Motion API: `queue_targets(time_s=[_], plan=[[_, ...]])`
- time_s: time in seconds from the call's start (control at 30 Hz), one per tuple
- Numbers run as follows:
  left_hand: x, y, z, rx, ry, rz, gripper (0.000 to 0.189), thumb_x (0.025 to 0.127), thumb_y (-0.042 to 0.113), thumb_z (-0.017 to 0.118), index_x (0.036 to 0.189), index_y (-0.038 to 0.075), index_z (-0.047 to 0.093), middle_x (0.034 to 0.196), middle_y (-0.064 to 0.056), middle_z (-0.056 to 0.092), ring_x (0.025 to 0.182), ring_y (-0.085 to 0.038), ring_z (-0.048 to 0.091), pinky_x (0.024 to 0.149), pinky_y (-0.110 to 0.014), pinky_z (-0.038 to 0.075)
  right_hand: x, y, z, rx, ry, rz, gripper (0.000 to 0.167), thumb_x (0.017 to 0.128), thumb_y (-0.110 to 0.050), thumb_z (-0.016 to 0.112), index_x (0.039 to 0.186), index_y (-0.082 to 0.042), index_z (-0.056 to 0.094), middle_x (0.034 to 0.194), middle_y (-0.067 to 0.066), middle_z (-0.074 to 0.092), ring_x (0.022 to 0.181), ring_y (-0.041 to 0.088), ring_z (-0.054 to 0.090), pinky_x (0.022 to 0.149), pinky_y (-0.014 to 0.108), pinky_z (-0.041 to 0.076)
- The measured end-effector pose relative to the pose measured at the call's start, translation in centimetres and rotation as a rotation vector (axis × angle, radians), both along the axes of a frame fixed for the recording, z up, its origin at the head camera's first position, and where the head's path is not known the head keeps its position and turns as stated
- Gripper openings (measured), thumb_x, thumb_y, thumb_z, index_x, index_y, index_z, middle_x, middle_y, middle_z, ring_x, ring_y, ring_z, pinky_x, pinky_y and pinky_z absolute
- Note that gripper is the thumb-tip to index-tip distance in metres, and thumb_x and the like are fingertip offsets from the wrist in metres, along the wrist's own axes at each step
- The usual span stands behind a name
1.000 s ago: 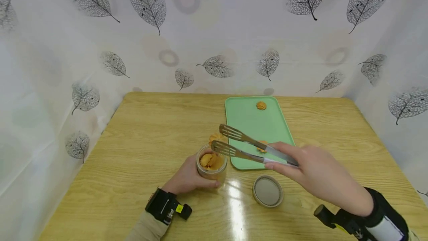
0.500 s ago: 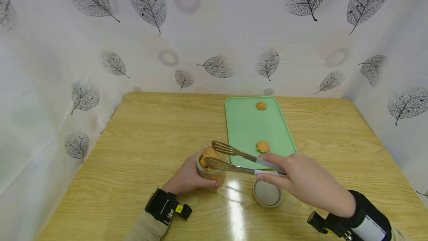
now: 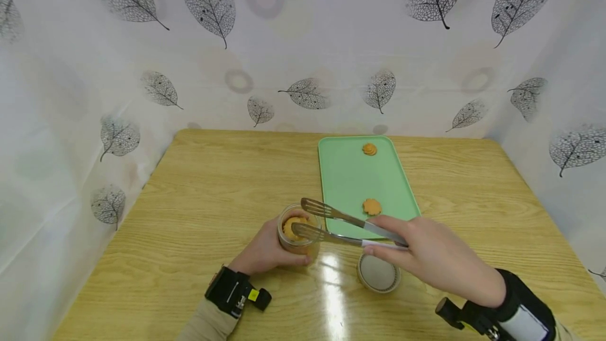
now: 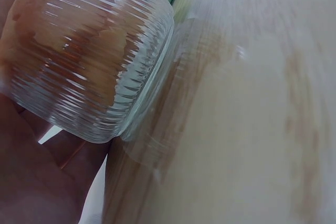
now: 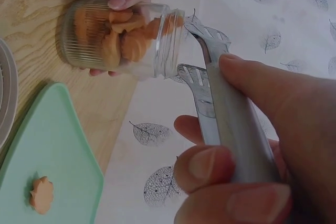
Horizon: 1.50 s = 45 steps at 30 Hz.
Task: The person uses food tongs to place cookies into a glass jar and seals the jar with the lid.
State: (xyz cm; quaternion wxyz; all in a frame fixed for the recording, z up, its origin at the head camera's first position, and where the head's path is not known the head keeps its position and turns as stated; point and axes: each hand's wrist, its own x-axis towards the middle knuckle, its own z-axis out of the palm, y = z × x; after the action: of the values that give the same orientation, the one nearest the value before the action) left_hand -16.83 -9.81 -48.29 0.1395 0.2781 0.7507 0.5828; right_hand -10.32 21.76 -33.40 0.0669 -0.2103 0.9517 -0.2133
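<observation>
My left hand (image 3: 265,251) grips a ribbed glass jar (image 3: 309,249) standing on the table, its mouth uncovered. Piped cookies (image 5: 134,45) fill much of it, one lying just inside the mouth. In my right hand (image 3: 440,257) are metal tongs (image 3: 347,219) with slotted tips, held between thumb and fingers. Their arms are spread apart with nothing pinched between them. In the head view one tip overlaps the jar's mouth and the other sits beyond its right rim. The left wrist view shows the jar's ribbed side (image 4: 126,61) against my palm.
A green tray (image 3: 347,172) lies right of the jar, with one cookie (image 3: 372,207) near its front and another cookie (image 3: 370,149) at its back. A round jar lid (image 3: 379,273) rests on the table under the tongs. A leaf-patterned curtain (image 3: 203,67) borders the wooden table.
The cookie that was at the tongs' tips above the jar now lies inside it. The tongs and right hand have moved left and down. My left hand has stayed on the jar.
</observation>
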Motion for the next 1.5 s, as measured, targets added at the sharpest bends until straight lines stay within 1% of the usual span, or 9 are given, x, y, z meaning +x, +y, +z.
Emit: queue_targets(time_s=[0.27,0.4,0.47,0.6,0.67,0.77,1.13,1.4,1.5], plan=[[0.0,0.0,-0.1,-0.007,-0.018,0.012,0.079,0.073,0.026,0.095,0.139,0.016,0.054,0.130,0.006,0.061,0.121,-0.015,0.058,0.105,-0.039,0.045,-1.2,3.3,1.4,0.072,0.054,-0.178,0.064,0.098,-0.059,0.060,0.140,-0.011,0.060,0.069,-0.006,0.053,0.060,0.013,0.048,0.049,0.031,0.037],[0.0,-0.1,-0.1,-0.007,-0.022,0.010,0.079,0.074,0.027,0.095,0.139,0.015,0.053,0.130,0.006,0.061,0.122,-0.015,0.058,0.105,-0.040,0.045,-2.0,5.5,0.7,0.137,0.043,-0.224,0.073,0.098,-0.062,0.056,0.143,-0.004,0.056,0.070,-0.003,0.056,0.058,0.014,0.047,0.045,0.032,0.033],[0.1,-0.1,-0.1,-0.006,-0.022,0.009,0.079,0.073,0.026,0.095,0.139,0.015,0.054,0.130,0.006,0.061,0.121,-0.014,0.058,0.105,-0.040,0.044,-2.3,6.3,0.0,0.163,0.033,-0.226,0.074,0.098,-0.063,0.056,0.141,-0.003,0.058,0.071,-0.001,0.060,0.059,0.014,0.049,0.045,0.032,0.034],[0.1,0.0,0.0,-0.003,-0.022,0.006,0.078,0.073,0.024,0.095,0.139,0.015,0.054,0.129,0.006,0.061,0.121,-0.014,0.057,0.106,-0.040,0.044,-2.6,7.8,-2.1,0.220,0.009,-0.210,0.075,0.096,-0.064,0.059,0.134,0.000,0.063,0.087,0.004,0.071,0.067,0.015,0.059,0.047,0.034,0.041],[0.1,0.0,0.1,-0.002,-0.016,0.005,0.078,0.073,0.024,0.096,0.139,0.015,0.054,0.129,0.006,0.061,0.121,-0.015,0.057,0.106,-0.041,0.044,-2.6,8.2,-3.0,0.244,-0.005,-0.203,0.076,0.095,-0.065,0.058,0.133,0.000,0.064,0.087,0.005,0.071,0.068,0.015,0.060,0.047,0.034,0.042],[0.0,0.0,0.1,-0.003,-0.007,0.005,0.079,0.073,0.025,0.095,0.139,0.015,0.054,0.130,0.005,0.061,0.121,-0.016,0.057,0.105,-0.040,0.044,-2.6,8.4,-3.8,0.263,-0.014,-0.197,0.075,0.095,-0.066,0.058,0.132,-0.001,0.065,0.076,0.000,0.066,0.064,0.014,0.054,0.046,0.034,0.038],[-0.1,0.0,0.0,-0.009,0.005,0.013,0.077,0.073,0.026,0.095,0.138,0.019,0.054,0.129,0.004,0.061,0.120,-0.017,0.058,0.104,-0.039,0.045,-2.5,8.3,-4.9,0.259,-0.024,-0.192,0.067,0.099,-0.059,0.057,0.132,-0.001,0.065,0.062,-0.006,0.048,0.055,0.013,0.043,0.043,0.033,0.031],[-0.1,-0.1,-0.2,-0.005,-0.016,0.019,0.078,0.071,0.022,0.096,0.138,0.019,0.055,0.128,0.005,0.062,0.120,-0.016,0.058,0.104,-0.039,0.044,-2.7,8.3,-5.2,0.231,-0.028,-0.184,0.053,0.101,-0.053,0.059,0.121,-0.006,0.073,0.082,-0.002,0.068,0.060,0.012,0.048,0.047,0.033,0.037],[0.0,0.0,0.1,-0.009,-0.022,0.026,0.079,0.071,0.017,0.096,0.139,0.017,0.055,0.128,0.005,0.061,0.120,-0.016,0.057,0.104,-0.039,0.044,-2.6,8.1,-5.2,0.227,0.001,-0.179,0.048,0.101,-0.050,0.059,0.119,-0.008,0.074,0.072,-0.006,0.062,0.056,0.011,0.044,0.046,0.031,0.033]])
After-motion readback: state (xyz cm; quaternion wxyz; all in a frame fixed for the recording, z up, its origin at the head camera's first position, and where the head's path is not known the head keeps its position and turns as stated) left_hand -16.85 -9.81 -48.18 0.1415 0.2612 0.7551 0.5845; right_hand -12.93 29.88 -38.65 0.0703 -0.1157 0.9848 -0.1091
